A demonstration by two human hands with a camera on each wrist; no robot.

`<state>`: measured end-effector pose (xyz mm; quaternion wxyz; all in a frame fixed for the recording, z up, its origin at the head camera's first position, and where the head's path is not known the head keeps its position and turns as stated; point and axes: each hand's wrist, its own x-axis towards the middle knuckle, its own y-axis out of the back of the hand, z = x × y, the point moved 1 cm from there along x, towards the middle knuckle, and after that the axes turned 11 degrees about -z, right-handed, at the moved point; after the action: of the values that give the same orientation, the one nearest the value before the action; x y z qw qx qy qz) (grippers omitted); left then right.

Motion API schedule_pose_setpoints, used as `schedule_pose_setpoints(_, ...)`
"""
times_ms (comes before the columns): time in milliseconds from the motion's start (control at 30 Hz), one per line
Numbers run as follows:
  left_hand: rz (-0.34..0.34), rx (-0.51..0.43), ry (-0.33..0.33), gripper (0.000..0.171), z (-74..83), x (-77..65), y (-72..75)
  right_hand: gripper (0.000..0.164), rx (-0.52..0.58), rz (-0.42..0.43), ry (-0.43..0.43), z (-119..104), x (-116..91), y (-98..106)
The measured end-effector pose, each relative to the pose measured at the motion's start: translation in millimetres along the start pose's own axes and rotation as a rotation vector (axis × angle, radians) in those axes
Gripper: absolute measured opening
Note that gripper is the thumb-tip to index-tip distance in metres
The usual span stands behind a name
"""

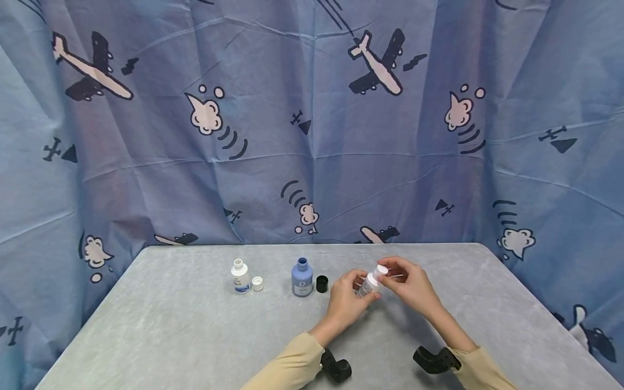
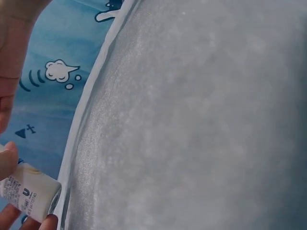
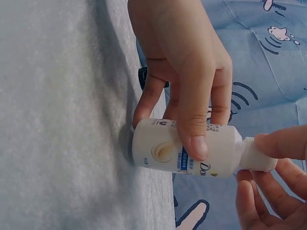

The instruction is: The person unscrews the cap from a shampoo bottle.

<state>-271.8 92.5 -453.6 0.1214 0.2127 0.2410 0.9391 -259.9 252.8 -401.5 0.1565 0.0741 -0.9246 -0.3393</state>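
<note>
My left hand (image 1: 345,301) grips a small white bottle (image 1: 369,284) round its body, thumb on one side and fingers on the other. In the right wrist view the bottle (image 3: 165,146) shows printed lettering and a round cream picture, its base close to the tabletop. A white cap (image 3: 256,157) sits at its neck. The fingertips of my right hand (image 1: 413,283) pinch this cap from the side, and the bottle leans toward that hand in the head view. Only the lower part of the bottle (image 2: 36,189) shows in the left wrist view.
Left of the hands, an uncapped blue bottle (image 1: 302,280) stands beside a dark cap (image 1: 322,284). Farther left is an uncapped white bottle (image 1: 240,278) with a white cap (image 1: 257,283) next to it. A patterned blue curtain (image 1: 273,135) hangs behind the grey table (image 1: 170,319).
</note>
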Motion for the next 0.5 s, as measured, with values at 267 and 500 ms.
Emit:
schedule_pose_setpoints(267, -0.028, -0.065, 0.018, 0.039, 0.5, -0.6, -0.9, 0.032, -0.015, -0.033, 0.087, -1.0, -1.1, 0.0)
schedule_pose_setpoints(500, -0.019, -0.097, 0.039, 0.039, 0.4, 0.4, -1.8, 0.037, 0.017, -0.058, 0.115, -2.5, -1.3, -1.0)
